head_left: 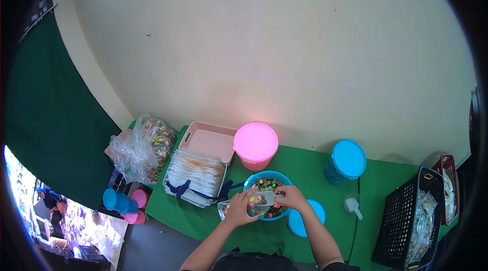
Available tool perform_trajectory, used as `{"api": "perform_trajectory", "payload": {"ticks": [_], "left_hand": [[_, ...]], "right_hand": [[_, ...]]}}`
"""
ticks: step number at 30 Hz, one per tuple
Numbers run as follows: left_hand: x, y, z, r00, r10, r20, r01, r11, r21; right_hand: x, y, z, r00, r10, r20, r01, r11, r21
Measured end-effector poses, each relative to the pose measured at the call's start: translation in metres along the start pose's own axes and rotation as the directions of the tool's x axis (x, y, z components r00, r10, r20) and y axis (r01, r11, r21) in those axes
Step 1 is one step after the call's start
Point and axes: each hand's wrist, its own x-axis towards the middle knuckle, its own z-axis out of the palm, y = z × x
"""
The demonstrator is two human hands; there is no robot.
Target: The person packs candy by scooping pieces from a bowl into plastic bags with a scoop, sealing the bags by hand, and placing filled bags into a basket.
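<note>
In the head view a blue tub [247, 183] of small multicoloured pieces, possibly candy or coated nuts, stands on the green-covered table. My right hand [291, 197] grips the handle of a translucent scoop [263, 199] over the tub. Several coloured pieces lie in the scoop. My left hand [239, 210] is at the tub's near left side, its fingers curved round a clear plastic pouch [222, 209]. The scoop's tip reaches toward the left hand, and part of the pouch is hidden by it. Beside the tub, under my right forearm, lies a round blue lid [315, 218].
Left of the tub, a basket holds stacked white packets [195, 172], with a pink tray [211, 139] behind. A pink lidded tub [255, 144], blue lidded tub [346, 161], white scoop [353, 207] and black basket [394, 220] stand around. A large candy-filled bag [157, 141] sits far left.
</note>
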Motion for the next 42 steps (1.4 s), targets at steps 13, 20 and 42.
{"api": "perform_trajectory", "payload": {"ticks": [13, 20, 42], "left_hand": [[-0.03, -0.015, -0.006, 0.941, -0.257, -0.219, 0.218, 0.957, -0.189], [-0.026, -0.008, -0.006, 0.809, -0.462, -0.363, 0.262, 0.837, -0.481], [-0.089, -0.059, -0.059, 0.799, -0.549, 0.245, 0.407, 0.193, -0.893]], "right_hand": [[0.001, 0.022, 0.013, 0.997, 0.01, -0.072, -0.033, 0.942, -0.333], [-0.026, -0.041, 0.076, 0.959, -0.265, -0.098, 0.278, 0.947, 0.158], [0.0, -0.066, 0.154, 0.964, 0.047, 0.263, -0.235, 0.619, 0.75]]}}
